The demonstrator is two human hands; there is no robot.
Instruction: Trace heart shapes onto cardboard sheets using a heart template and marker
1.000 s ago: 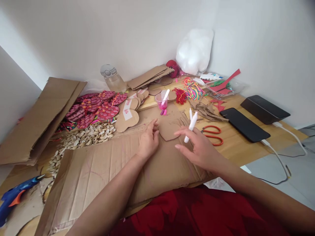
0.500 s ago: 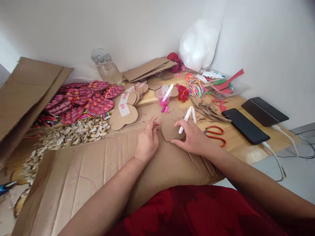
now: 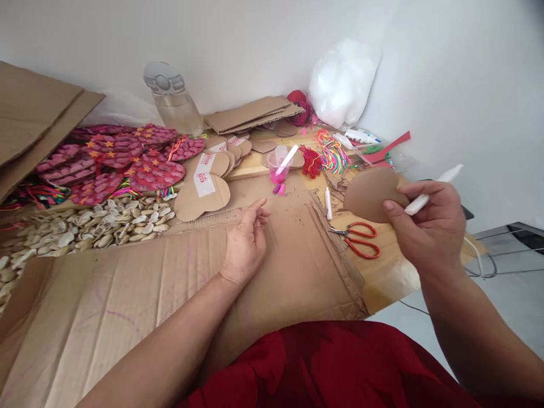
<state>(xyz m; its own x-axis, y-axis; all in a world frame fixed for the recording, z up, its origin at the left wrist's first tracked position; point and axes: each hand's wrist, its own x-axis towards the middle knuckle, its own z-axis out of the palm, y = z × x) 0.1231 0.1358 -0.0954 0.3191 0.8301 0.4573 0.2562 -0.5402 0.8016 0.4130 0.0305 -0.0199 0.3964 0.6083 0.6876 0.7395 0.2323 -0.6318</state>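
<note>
Raised at the right, my right hand (image 3: 433, 226) pinches a rounded cardboard cutout (image 3: 372, 195) between thumb and fingers. A white marker (image 3: 433, 190) is held in the same hand, slanting up behind the fingers. My left hand (image 3: 246, 241) rests on its side on the large cardboard sheet (image 3: 293, 266), fingers loosely bent and apart, holding nothing. Scissors with red-orange handles (image 3: 361, 241) lie between the hands, at the sheet's right edge. Beside them is another white marker (image 3: 328, 204). Heart-shaped cardboard cutouts (image 3: 216, 198) with tape strips lie beyond my left hand.
Pistachio-like shells (image 3: 97, 229) are heaped at left below pink decorated pieces (image 3: 153, 173). A water bottle (image 3: 174, 102), a pink cup (image 3: 278, 170) with a white stick-like marker, colourful threads (image 3: 334, 153) and a bag of white stuffing (image 3: 342, 82) stand or lie behind.
My right hand has lifted the cardboard cutout off the sheet and carried it right with the white marker. My left hand stays on the sheet. The view has shifted somewhat.
</note>
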